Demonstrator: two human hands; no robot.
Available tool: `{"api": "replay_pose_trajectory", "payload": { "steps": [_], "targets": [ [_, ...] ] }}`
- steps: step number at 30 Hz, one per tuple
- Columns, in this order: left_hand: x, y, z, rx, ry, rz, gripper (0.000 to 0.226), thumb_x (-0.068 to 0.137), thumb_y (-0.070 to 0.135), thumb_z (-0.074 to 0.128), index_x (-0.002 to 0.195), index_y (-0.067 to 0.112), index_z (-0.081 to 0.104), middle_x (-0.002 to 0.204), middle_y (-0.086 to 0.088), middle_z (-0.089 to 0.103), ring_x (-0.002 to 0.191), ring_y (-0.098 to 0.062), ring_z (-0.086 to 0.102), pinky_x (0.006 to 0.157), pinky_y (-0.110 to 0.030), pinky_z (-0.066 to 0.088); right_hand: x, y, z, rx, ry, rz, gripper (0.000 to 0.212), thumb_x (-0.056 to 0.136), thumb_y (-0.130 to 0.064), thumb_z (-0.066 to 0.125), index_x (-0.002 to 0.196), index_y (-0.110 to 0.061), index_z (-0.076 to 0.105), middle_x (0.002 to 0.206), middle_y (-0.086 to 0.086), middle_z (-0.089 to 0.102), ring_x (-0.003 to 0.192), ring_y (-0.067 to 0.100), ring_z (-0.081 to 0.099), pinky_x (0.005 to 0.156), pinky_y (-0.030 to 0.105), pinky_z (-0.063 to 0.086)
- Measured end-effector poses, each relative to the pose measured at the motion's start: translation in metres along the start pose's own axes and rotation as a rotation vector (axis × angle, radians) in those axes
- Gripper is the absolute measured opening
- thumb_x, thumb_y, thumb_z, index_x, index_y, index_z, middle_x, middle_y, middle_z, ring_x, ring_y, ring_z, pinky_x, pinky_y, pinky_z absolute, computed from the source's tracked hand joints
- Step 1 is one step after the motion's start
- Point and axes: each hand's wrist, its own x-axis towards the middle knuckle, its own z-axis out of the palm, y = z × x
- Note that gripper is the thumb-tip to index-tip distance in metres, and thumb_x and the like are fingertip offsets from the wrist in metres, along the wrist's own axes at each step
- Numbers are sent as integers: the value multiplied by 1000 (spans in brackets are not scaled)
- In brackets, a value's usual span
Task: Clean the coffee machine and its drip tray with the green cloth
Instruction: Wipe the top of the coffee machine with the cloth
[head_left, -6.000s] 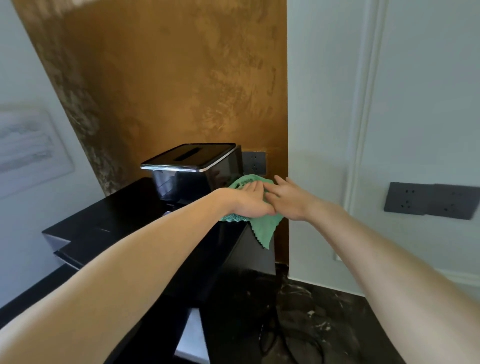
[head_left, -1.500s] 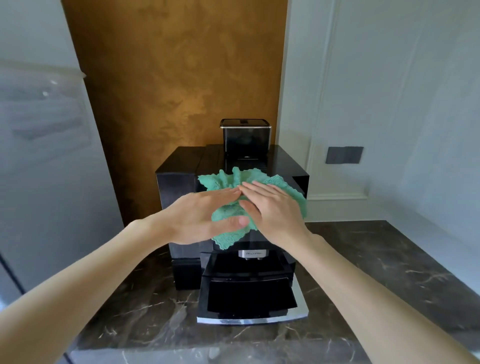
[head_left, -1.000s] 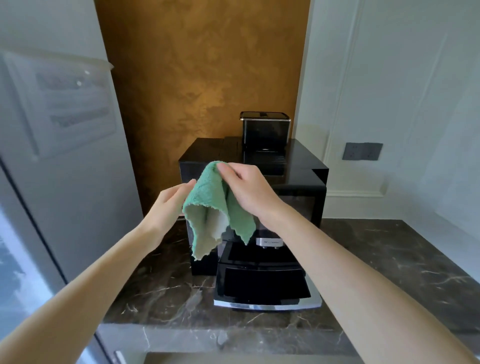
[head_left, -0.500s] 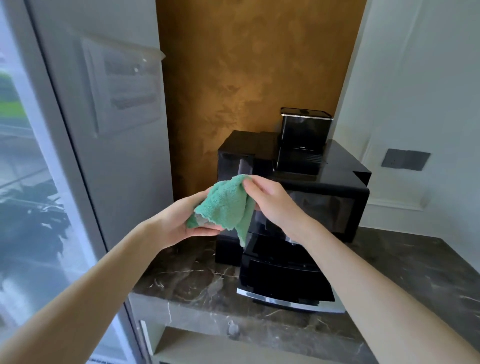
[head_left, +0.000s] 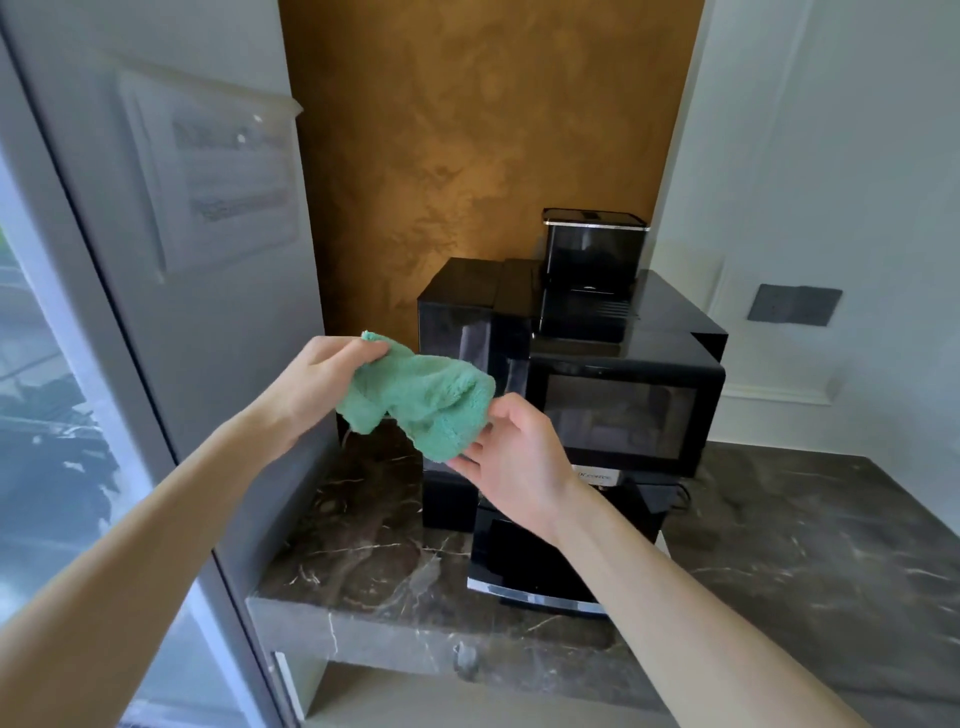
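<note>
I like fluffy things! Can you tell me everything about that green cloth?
The green cloth is mint green and looks soft and fluffy, like microfibre, with a rough stitched edge. It is bunched up, not spread flat, and held in the air in front of the black coffee machine, touching neither it nor the counter. The left hand grips its upper left corner, and the right hand holds its lower right end with the fingers.

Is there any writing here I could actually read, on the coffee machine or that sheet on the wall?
Small silver badge on the coffee machine front: lettering present, too small and blurred to read.
Paper notice in its clear holder on the left wall: several printed lines, all blurred, unreadable.
Green cloth: no text.
</note>
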Motion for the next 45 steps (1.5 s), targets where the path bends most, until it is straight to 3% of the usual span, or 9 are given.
{"api": "replay_pose_trajectory", "payload": {
  "steps": [4, 7, 13, 19, 25, 29, 37, 40, 45],
  "targets": [
    [-1, -3, -10, -129, 111, -19, 30, 106, 34, 53, 101, 16, 77, 94, -2, 80, 81, -17, 77, 70, -32, 58, 7, -2, -2, -141, 11, -122, 59, 85, -17, 54, 143, -20, 55, 141, 14, 61, 130, 35, 57, 112, 55, 44],
    [-3, -1, -11, -273, 110, -65, 27, 106, 33, 55, 104, 15, 75, 92, -4, 79, 77, -16, 76, 64, -31, 60, 5, -11, 4, -151, -44, -63, 52, 92, -29, 57, 143, -17, 56, 144, 17, 58, 125, 31, 58, 105, 50, 45],
    [-1, 9, -11, -256, 78, 38, 26, 106, 30, 55, 112, 14, 75, 102, -9, 77, 87, -23, 75, 74, -37, 62, 11, -20, 9, -189, 65, 34, 31, 98, -21, 67, 124, -7, 57, 131, 19, 67, 120, 36, 65, 102, 54, 52],
    [3, 21, -11, -261, 135, 104, 23, 106, 30, 55, 108, 20, 76, 97, -2, 76, 84, -18, 73, 74, -37, 60, 5, -16, 6, -331, 154, 130, 51, 92, -34, 75, 132, -5, 62, 112, 4, 74, 104, 21, 71, 88, 37, 57],
    [6, 23, -15, -293, 239, 69, 22, 106, 29, 56, 98, 27, 77, 85, 6, 76, 73, -10, 73, 65, -29, 59, 0, -32, 1, -147, 72, 36, 47, 92, -11, 69, 136, -3, 55, 133, 17, 66, 121, 33, 66, 97, 48, 57],
    [7, 15, -18, -397, 290, -45, 22, 103, 30, 59, 90, 29, 76, 80, 7, 75, 69, -10, 72, 69, -33, 56, 0, -50, 4, -80, 81, -60, 47, 94, -15, 68, 139, -9, 57, 135, 17, 65, 117, 32, 66, 95, 44, 58],
    [7, 12, -13, -421, 215, -80, 23, 106, 25, 54, 92, 20, 72, 79, 3, 76, 70, -12, 73, 69, -33, 57, 0, -1, 5, -288, 176, 366, 47, 86, -32, 80, 126, -9, 70, 120, 12, 74, 103, 23, 73, 87, 38, 60],
    [7, 10, -13, -418, 213, -76, 22, 107, 23, 53, 93, 19, 70, 78, 4, 76, 70, -11, 75, 64, -30, 57, -3, 12, 6, -263, 164, 418, 61, 75, -32, 87, 128, -10, 69, 116, 15, 72, 88, 20, 73, 78, 33, 60],
    [7, 1, -19, -425, 260, -88, 19, 106, 21, 55, 94, 19, 70, 78, 3, 75, 72, -14, 74, 64, -32, 58, -1, 15, 5, -140, 221, 345, 56, 85, -10, 81, 136, -2, 57, 114, 21, 74, 94, 29, 75, 79, 37, 62]
  ]
}}
